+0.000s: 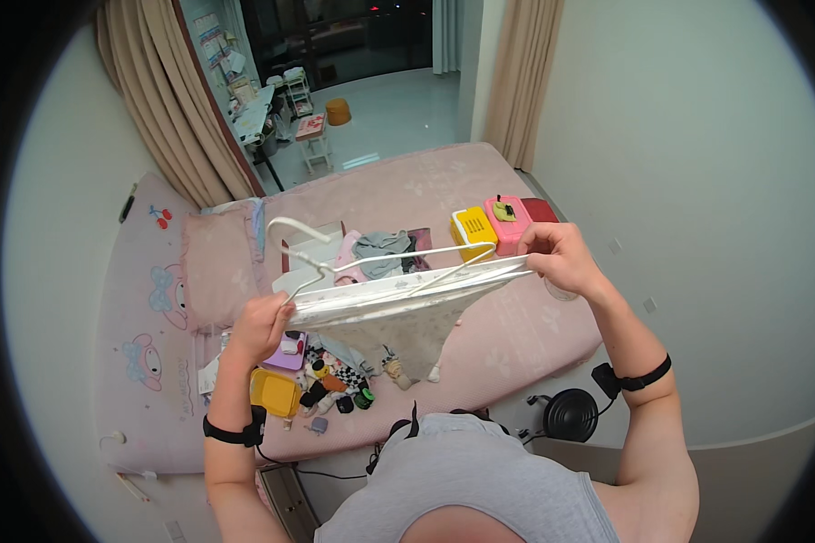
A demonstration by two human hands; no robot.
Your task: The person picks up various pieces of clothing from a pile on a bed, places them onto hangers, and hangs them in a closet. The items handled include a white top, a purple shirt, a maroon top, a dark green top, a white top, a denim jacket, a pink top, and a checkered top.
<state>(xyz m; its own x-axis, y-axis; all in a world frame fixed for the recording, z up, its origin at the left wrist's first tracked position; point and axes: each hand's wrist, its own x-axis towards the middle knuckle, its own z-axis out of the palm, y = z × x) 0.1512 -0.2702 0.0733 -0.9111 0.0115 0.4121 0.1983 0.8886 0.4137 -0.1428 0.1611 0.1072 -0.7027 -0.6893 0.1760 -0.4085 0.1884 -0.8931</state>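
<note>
Between my two hands a thin white patterned cloth garment (380, 326) is stretched by its upper edge, and its lower part hangs over the bed. My left hand (261, 327) grips the left end of that edge, close to one lower end of a white clothes hanger (407, 255). My right hand (558, 261) pinches the edge's right end between thumb and fingers. The hanger lies along the cloth, its hook pointing up and left; its far end is near my right hand. How the cloth sits on the hanger cannot be told.
On the pink bed (421, 176) stand a yellow basket (474, 227) and a pink box (509, 234). An open box (312, 250) lies beside grey clothing (380, 252). Nearer are a yellow bin (275, 394), a purple bin (289, 353) and rolled socks (333, 383). A pillow (217, 271) lies left.
</note>
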